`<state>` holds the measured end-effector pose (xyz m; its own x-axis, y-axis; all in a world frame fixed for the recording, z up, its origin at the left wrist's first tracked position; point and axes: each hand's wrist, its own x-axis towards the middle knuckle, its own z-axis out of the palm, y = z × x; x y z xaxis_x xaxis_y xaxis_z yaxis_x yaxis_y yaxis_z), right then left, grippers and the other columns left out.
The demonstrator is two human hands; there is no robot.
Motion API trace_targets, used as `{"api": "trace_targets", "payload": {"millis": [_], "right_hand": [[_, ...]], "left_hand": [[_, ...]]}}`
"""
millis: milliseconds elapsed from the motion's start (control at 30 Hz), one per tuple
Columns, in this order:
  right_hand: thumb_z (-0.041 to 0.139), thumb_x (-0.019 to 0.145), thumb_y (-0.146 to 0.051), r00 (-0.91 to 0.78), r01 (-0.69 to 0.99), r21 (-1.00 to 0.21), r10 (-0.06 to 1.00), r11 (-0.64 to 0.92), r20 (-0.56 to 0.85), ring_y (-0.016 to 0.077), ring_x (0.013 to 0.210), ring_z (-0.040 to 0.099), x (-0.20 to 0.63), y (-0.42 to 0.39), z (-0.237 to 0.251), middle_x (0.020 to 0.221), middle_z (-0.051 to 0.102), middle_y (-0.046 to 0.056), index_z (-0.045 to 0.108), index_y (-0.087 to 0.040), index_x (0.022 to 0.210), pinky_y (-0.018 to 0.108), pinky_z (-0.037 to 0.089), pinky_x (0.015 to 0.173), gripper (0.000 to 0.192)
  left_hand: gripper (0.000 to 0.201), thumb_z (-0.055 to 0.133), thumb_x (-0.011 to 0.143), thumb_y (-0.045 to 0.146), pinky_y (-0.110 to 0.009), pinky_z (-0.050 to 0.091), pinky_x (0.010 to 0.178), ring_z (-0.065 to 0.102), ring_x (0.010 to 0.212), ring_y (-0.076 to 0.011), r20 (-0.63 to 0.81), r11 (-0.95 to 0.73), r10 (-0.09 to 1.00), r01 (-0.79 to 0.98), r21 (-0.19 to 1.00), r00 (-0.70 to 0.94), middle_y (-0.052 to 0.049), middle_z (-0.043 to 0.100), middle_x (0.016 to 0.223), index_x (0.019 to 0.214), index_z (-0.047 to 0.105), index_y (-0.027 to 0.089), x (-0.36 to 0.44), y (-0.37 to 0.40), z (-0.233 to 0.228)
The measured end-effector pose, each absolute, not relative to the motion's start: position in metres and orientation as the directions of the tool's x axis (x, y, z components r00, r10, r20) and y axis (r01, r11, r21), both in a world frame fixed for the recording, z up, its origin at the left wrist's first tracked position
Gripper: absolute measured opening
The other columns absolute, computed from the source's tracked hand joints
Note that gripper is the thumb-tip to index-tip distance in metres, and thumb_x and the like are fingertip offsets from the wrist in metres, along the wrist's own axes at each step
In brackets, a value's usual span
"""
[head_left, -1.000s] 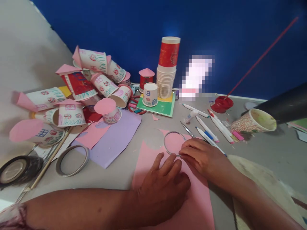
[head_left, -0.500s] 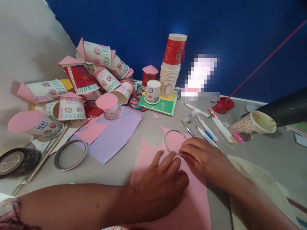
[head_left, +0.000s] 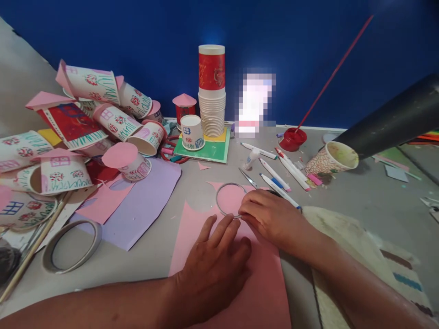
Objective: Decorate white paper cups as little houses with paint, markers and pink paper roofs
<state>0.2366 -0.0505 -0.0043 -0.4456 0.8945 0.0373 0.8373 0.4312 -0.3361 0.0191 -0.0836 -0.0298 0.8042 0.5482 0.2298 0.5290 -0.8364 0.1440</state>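
Note:
A thin grey ring [head_left: 217, 201], like a narrow tape roll, lies on a pink sheet of paper [head_left: 264, 278] near its far edge, where curved pieces are cut out. My left hand [head_left: 216, 260] rests on the sheet, fingers spread, fingertips close to the ring's near edge. At the ring's lower right, my right hand [head_left: 267, 217] has its fingers pinched together; whatever they grip is hidden. Scissors [head_left: 247, 178] lie just beyond the right hand, their handles partly covered by it.
Decorated paper cups [head_left: 121, 123] with pink roofs are heaped left. A cup stack [head_left: 212, 109] and a small cup [head_left: 192, 132] stand on a green pad [head_left: 219, 153]. Markers [head_left: 274, 176], a glue bottle [head_left: 251, 158], a tape roll [head_left: 48, 256] and purple paper [head_left: 151, 201] lie around.
The view has turned to the right, so things appear shifted left. Both hands stay around the ring on the pink paper, in nearly the same pose.

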Motion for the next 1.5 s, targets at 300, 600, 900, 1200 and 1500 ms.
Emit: {"api": "trace_targets", "payload": {"millis": [300,600,900,1200,1500], "right_hand": [[0.057,0.101,-0.014,-0.451,0.841,-0.339,0.892,0.421,-0.012,0.0213,0.099,0.063,0.237,-0.049,-0.003,0.103,0.071,0.006,0.072,-0.019,0.092,0.033,0.044,0.080,0.018],[0.058,0.099,-0.011,-0.467,0.824,-0.357,0.884,0.440,0.013,0.0204,0.098,0.063,0.236,-0.049,0.000,0.100,0.070,0.006,0.072,-0.019,0.092,0.032,0.046,0.080,0.018],[0.059,0.100,-0.023,-0.128,0.925,-0.329,0.971,0.190,0.202,0.0181,0.082,0.068,0.268,-0.041,0.030,0.092,0.077,0.002,0.073,-0.023,0.090,0.029,0.041,0.069,0.017],[0.061,0.100,-0.023,-0.188,0.939,-0.276,0.978,0.205,0.088,0.0221,0.099,0.068,0.247,-0.031,0.012,0.103,0.074,0.006,0.076,-0.022,0.100,0.030,0.046,0.075,0.015],[0.053,0.100,-0.024,-0.164,0.934,-0.278,0.960,0.225,0.227,0.0212,0.090,0.067,0.260,-0.023,0.016,0.096,0.077,0.007,0.076,-0.022,0.093,0.030,0.045,0.071,0.024]], "left_hand": [[0.039,0.064,0.090,0.037,-0.061,0.046,0.111,0.049,0.136,-0.0412,0.239,-0.843,0.538,0.523,0.126,0.809,-0.023,0.052,0.142,0.122,0.062,0.014,0.022,-0.078,-0.020],[0.034,0.064,0.090,0.036,-0.060,0.048,0.107,0.051,0.133,-0.0408,0.240,-0.848,0.529,0.514,0.128,0.814,-0.023,0.056,0.141,0.117,0.065,0.015,0.021,-0.076,-0.019],[0.048,0.062,0.094,0.053,-0.058,0.041,0.112,0.056,0.131,-0.0378,0.134,-0.837,0.547,0.545,0.051,0.827,-0.021,0.062,0.139,0.122,0.063,0.014,0.022,-0.075,-0.015],[0.050,0.063,0.094,0.056,-0.054,0.041,0.111,0.057,0.130,-0.0359,0.146,-0.833,0.552,0.551,0.045,0.821,-0.021,0.063,0.140,0.120,0.064,0.013,0.021,-0.074,-0.017],[0.046,0.057,0.099,0.051,-0.054,0.039,0.113,0.054,0.135,-0.0353,0.135,-0.843,0.538,0.536,0.056,0.832,-0.021,0.062,0.139,0.123,0.064,0.013,0.019,-0.074,-0.017]]}}
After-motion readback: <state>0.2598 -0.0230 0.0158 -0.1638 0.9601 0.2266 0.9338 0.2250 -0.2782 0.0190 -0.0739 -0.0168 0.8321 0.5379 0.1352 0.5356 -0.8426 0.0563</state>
